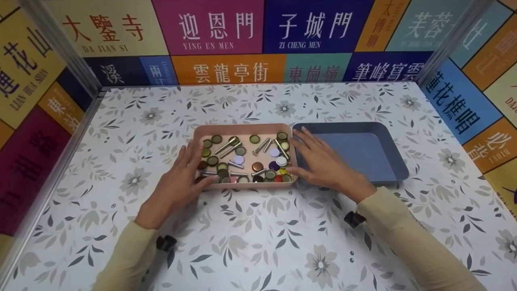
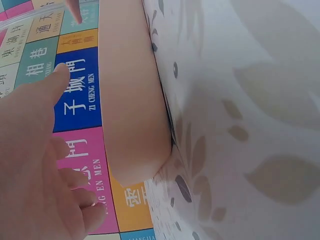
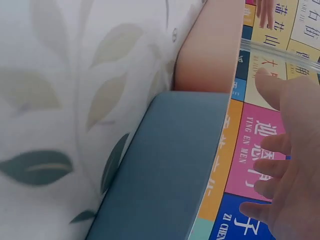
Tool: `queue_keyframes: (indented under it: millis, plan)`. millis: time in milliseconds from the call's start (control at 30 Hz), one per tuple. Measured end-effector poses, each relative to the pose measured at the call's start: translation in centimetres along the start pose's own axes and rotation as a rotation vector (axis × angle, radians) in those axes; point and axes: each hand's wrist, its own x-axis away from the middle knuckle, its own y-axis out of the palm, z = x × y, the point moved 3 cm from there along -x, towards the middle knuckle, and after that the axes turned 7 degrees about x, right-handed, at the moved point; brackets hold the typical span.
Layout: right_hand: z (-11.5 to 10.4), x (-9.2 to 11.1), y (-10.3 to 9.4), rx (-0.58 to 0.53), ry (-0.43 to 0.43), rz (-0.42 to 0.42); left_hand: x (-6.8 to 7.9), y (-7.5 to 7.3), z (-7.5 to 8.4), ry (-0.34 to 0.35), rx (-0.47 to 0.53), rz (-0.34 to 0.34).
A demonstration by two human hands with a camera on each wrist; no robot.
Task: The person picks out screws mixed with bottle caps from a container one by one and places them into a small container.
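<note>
A pink tray (image 1: 246,185) holds several metal bolts (image 1: 230,150) and many bottle caps (image 1: 257,166) in green, brown, white, purple and other colours. At its left end is my left hand (image 1: 177,178), fingers spread along the side wall and thumb over the front left corner. My right hand (image 1: 323,161) is at the opposite end, fingers extended over the place where the pink tray meets a blue tray (image 1: 363,151). Neither hand grips a bolt or a cap. In the wrist views, the left hand (image 2: 40,150) and right hand (image 3: 295,155) show relaxed fingers above tray level.
The blue tray stands right beside the pink one, its bare floor showing. Both are on a table with a leaf-and-flower patterned cover (image 1: 258,242). Coloured panels with lettering (image 1: 218,28) wall off the back and both sides. Dark bands (image 1: 166,243) sit at the sleeves.
</note>
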Motion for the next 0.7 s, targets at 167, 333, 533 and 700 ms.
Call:
queue_keyframes:
  millis: [167,333,533,700]
  plan:
    - [-0.6,-0.4,-0.1,-0.002,-0.005,-0.009,0.0,0.2,0.0,-0.043,0.034,-0.018]
    - [-1.2,-0.8,0.0,-0.078,-0.010,-0.009,0.1,0.3,-0.1,-0.091,0.094,-0.034]
    - [-2.3,-1.5,0.1,-0.131,-0.074,0.070,0.0,0.7,-0.1,-0.104,0.140,-0.044]
    - [-3.2,-1.9,0.5,-0.159,-0.077,0.067,-0.1,0.8,0.0,-0.087,0.147,-0.035]
